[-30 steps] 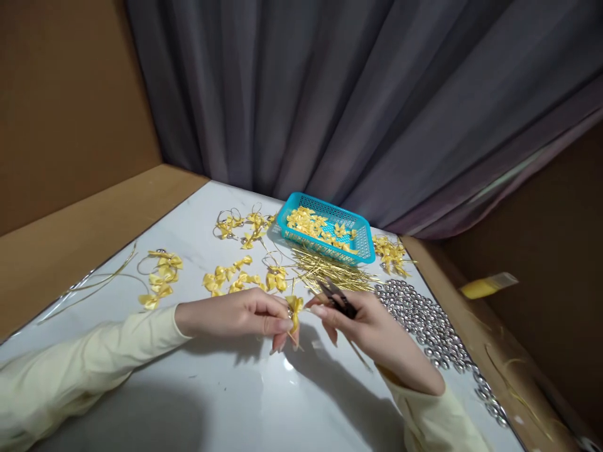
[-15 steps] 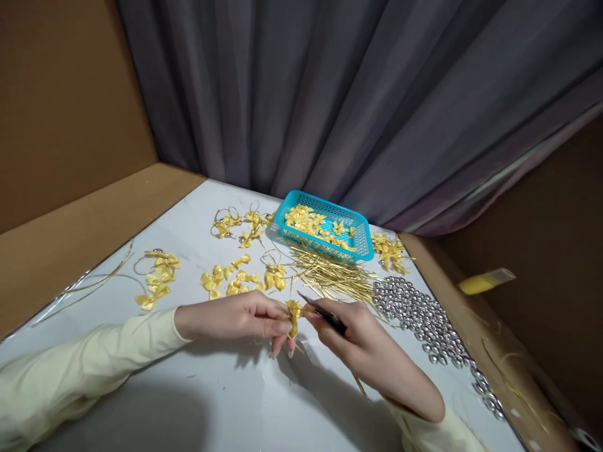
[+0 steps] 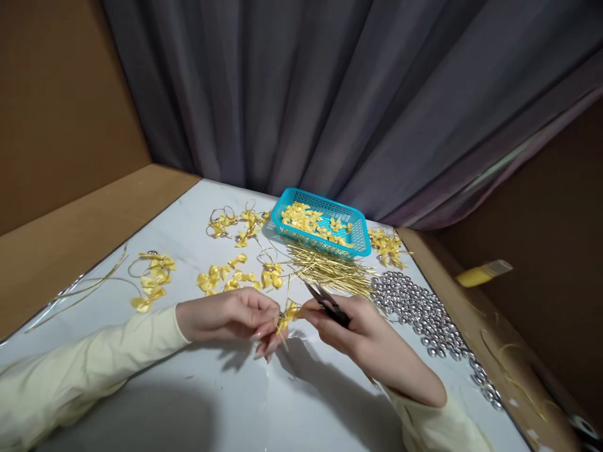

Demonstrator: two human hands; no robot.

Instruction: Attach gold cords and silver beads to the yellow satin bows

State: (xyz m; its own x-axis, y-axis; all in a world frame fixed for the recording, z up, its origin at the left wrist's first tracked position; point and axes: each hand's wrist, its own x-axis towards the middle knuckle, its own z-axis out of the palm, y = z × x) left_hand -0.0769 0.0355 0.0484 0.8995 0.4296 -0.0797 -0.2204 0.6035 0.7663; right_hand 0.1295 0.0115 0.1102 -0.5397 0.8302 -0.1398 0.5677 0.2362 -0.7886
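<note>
Bow pinched between my two hands.
My left hand [image 3: 226, 314] and right hand [image 3: 362, 333] both nip the bow [image 3: 288, 312] at fingertips; the right also grips snips [image 3: 327, 302].

Both arms wear long, soft, pale yellow sleeves that end in plain cuffs at the wrists; the left hand [image 3: 226, 314] and right hand [image 3: 362, 336] are bare, without gloves, their fingernails long and glossy
</note>
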